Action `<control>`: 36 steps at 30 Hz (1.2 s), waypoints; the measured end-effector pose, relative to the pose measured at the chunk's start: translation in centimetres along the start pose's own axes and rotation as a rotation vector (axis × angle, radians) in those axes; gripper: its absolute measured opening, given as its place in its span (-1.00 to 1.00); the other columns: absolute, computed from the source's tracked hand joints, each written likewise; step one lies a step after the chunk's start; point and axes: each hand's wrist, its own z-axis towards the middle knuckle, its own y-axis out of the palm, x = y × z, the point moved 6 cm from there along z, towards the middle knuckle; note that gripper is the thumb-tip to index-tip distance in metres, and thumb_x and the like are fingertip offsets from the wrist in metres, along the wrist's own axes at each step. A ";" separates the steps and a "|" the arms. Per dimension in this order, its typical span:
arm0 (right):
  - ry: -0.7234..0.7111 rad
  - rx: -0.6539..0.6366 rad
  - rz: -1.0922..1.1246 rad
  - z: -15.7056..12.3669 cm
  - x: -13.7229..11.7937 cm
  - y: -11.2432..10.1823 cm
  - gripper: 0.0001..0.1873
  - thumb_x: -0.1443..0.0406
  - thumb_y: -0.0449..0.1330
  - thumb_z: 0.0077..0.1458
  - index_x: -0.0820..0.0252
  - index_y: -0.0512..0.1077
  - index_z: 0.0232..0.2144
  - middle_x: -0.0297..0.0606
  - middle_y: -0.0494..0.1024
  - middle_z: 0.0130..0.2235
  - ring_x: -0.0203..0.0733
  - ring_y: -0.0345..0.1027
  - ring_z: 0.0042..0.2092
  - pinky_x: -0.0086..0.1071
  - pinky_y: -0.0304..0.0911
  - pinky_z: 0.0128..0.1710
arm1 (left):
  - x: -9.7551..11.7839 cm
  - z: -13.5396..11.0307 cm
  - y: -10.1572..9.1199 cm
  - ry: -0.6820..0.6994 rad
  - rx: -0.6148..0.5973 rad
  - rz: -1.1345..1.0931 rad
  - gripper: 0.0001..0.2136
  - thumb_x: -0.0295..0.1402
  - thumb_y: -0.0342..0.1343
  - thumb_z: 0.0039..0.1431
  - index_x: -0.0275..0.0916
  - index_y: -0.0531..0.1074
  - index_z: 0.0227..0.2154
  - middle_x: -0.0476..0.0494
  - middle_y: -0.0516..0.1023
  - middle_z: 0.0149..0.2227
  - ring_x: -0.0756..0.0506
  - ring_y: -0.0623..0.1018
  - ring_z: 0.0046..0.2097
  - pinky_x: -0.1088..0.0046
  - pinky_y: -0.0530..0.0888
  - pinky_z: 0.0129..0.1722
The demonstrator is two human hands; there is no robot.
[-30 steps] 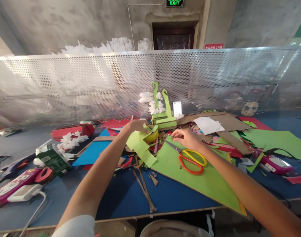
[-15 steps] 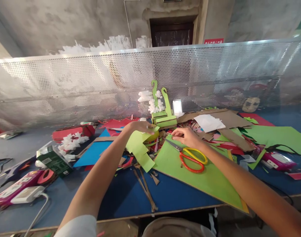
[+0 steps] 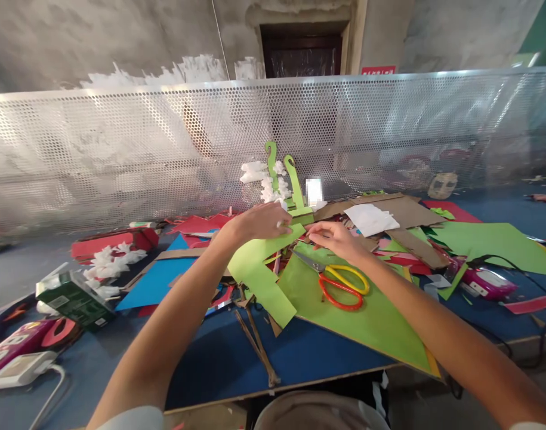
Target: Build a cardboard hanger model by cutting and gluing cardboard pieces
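My left hand (image 3: 264, 222) is closed on a light green paper piece (image 3: 266, 280), which hangs down toward the table's front in a bent shape. Close to the paper's right tip is my right hand (image 3: 333, 237), thumb and forefinger pressed together. Whatever lies between those fingers is too small to make out. Below the right hand, scissors (image 3: 343, 286) with one red and one yellow handle lie on a green sheet (image 3: 366, 328). Behind my hands stands a green cardboard form (image 3: 295, 185) with two curled uprights and white tufts.
A blue sheet (image 3: 160, 278), red pieces (image 3: 120, 242) and a green box (image 3: 73, 298) lie to the left. Cardboard (image 3: 407, 215), white paper (image 3: 371, 220) and a purple power strip (image 3: 490, 280) are on the right. A perforated metal screen (image 3: 165, 149) runs along the back.
My left hand has moved slightly right, and the green paper's tip now lies beside my right fingers. The paper's lower end has swung right. The whole view has shifted a little.
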 end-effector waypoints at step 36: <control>0.033 0.501 0.388 1.0 3.8 -2.8 -0.44 -0.07 0.48 -0.20 0.12 0.50 -0.24 -0.20 0.66 -0.23 -0.06 0.56 -0.17 -0.24 0.48 -0.19 | 6.2 4.3 7.2 -0.074 0.286 -1.165 -0.42 0.18 0.11 0.22 -0.29 0.59 -0.10 -0.27 0.70 -0.14 -0.27 0.62 0.00 0.22 0.56 0.02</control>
